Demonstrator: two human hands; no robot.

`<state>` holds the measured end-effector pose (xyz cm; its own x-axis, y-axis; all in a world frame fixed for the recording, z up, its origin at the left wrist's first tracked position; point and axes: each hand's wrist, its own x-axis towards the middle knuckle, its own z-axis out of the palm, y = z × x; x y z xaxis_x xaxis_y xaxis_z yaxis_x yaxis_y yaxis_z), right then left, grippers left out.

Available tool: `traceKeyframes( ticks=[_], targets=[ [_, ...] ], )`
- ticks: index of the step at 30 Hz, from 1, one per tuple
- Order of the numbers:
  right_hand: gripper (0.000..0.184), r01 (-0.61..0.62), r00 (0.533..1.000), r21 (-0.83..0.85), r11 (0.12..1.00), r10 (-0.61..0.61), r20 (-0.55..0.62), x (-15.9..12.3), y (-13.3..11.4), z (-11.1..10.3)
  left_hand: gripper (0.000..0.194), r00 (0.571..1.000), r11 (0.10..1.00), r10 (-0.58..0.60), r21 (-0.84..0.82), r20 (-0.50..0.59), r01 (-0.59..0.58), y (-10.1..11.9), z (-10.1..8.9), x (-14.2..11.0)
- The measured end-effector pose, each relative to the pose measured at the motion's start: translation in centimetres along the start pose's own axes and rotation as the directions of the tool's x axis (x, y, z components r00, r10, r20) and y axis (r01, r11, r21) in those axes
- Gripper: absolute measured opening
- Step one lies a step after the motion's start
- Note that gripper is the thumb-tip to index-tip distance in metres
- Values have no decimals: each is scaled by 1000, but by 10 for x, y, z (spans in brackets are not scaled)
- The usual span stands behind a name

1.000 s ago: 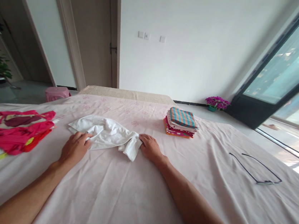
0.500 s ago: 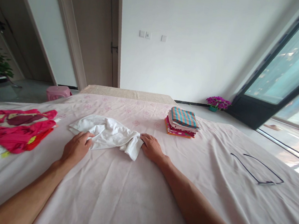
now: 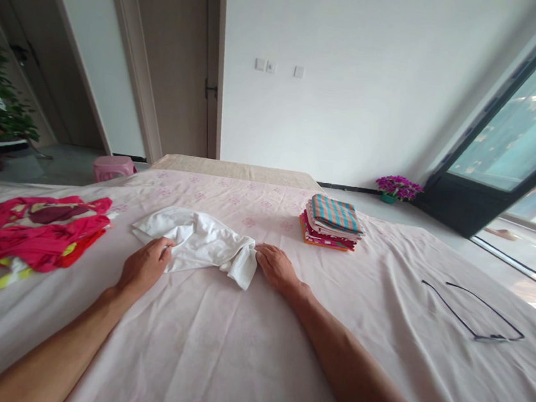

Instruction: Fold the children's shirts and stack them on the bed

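A crumpled white garment (image 3: pixel 200 242) lies on the pink-white bedsheet (image 3: pixel 211 356) in front of me; its kind is hard to make out. My left hand (image 3: pixel 147 265) pinches its near left edge between thumb and fingers. At the garment's right end, my right hand (image 3: pixel 277 268) has its fingers drawn together on the edge; the fingertips are partly hidden. Beyond my right hand stands a stack of folded clothes (image 3: pixel 333 224), with a blue-and-orange checked piece on top.
A loose heap of red clothes (image 3: pixel 42 227) lies at the left. Eyeglasses (image 3: pixel 485 332) rest on the sheet at the right. Past the bed are a pink stool (image 3: pixel 114 167), purple flowers (image 3: pixel 398 187) and a glass door (image 3: pixel 496 149).
The scene has shifted slightly right as my head turned a little left. My left fingers have closed more tightly on the garment's edge. The garment lies almost as before.
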<state>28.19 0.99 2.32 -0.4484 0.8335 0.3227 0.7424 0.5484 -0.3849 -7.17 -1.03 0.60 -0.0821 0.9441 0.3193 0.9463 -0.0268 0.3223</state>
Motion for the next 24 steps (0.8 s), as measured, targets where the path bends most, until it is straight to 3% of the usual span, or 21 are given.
traceKeyframes(
  ticks=[5, 8, 10, 14, 17, 20, 22, 24],
  targets=[
    [33, 78, 997, -6, 997, -78, -8, -2, -3, -1, 30, 999, 999, -7, -34, -43, 6, 0, 1, 1],
    [52, 68, 997, -19, 998, -69, -38, -2, -1, 5, 31, 994, 995, 13, -94, -107, -23, -1, 2, 1],
    [55, 66, 997, -20, 998, -66, -47, -2, 1, 8, 32, 990, 989, 12, -143, -142, -32, -1, 1, 0],
    [32, 119, 992, 12, 993, -118, -54, -4, 1, 11, 31, 981, 949, -42, -314, -189, -20, -1, -3, -1],
    [20, 127, 988, 66, 990, -120, -101, -4, 2, 13, 32, 977, 861, -114, -509, -179, 7, -4, -2, -1],
    [19, 84, 965, 184, 979, -33, -262, -2, 6, 12, 34, 970, 629, -232, -771, -68, 96, -9, -2, 3],
    [15, -1, 907, 353, 935, 149, -394, 2, 11, 9, 36, 955, 343, -289, -925, 63, 164, -10, -4, 7],
    [16, -69, 813, 560, 826, 372, -448, 6, 17, 5, 37, 940, 1, -288, -981, 183, 192, -10, -9, 11]
  ],
)
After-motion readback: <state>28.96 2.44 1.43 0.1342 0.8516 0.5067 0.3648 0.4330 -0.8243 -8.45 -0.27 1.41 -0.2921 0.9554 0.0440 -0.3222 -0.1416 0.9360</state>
